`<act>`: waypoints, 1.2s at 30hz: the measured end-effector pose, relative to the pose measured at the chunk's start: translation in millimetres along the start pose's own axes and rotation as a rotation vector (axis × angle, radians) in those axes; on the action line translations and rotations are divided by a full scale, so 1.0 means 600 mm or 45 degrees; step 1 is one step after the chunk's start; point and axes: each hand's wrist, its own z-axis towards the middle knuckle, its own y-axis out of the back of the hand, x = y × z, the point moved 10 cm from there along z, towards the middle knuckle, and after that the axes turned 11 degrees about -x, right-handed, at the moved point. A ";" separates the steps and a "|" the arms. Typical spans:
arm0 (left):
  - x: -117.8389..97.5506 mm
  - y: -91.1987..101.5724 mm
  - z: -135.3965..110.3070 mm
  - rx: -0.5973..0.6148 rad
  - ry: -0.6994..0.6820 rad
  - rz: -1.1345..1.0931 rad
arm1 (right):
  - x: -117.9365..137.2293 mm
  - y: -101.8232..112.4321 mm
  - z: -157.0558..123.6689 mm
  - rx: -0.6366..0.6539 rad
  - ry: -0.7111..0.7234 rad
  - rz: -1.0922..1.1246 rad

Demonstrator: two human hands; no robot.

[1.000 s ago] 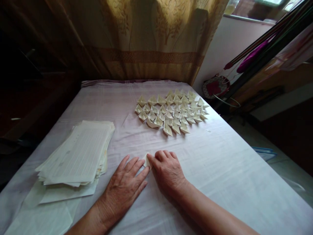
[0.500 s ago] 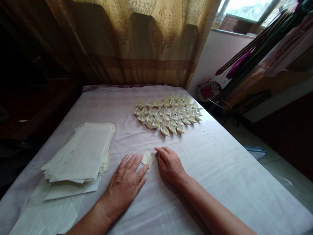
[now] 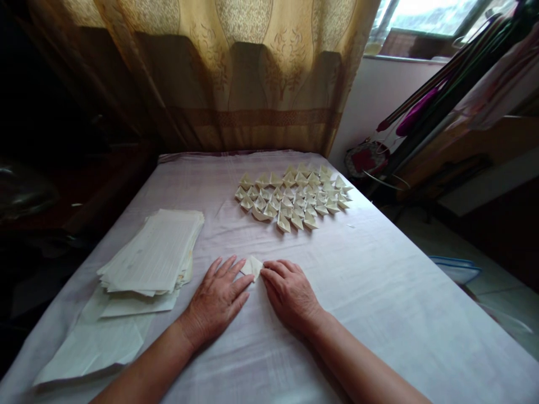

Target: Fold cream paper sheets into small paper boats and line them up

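Note:
A small folded piece of cream paper lies on the white cloth of the table. My left hand lies flat on the cloth, fingers stretched out, their tips at the paper's left edge. My right hand rests beside it, fingers curled down with the tips pressing the paper's right edge. Farther back, several folded paper pieces sit packed together in rows.
A stack of flat cream sheets lies at the left, with loose sheets under it near the front edge. A patterned curtain hangs behind the table. Poles and hanging cloth lean at the right, past the table's edge.
My right hand has come back against the folded paper after drawing slightly away from it. The view has shifted a little; my left hand stays flat.

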 end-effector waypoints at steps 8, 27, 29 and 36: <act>-0.002 0.010 -0.011 -0.001 -0.016 0.047 | 0.022 -0.011 0.002 0.133 0.147 -0.016; -0.005 0.001 -0.011 0.198 0.050 0.098 | 0.006 -0.024 -0.003 0.166 -0.071 -0.195; -0.002 -0.003 -0.012 0.215 0.071 0.109 | 0.003 -0.026 -0.004 0.177 -0.086 -0.191; 0.004 -0.006 -0.017 0.247 0.141 0.143 | 0.001 -0.033 -0.006 0.232 -0.101 -0.188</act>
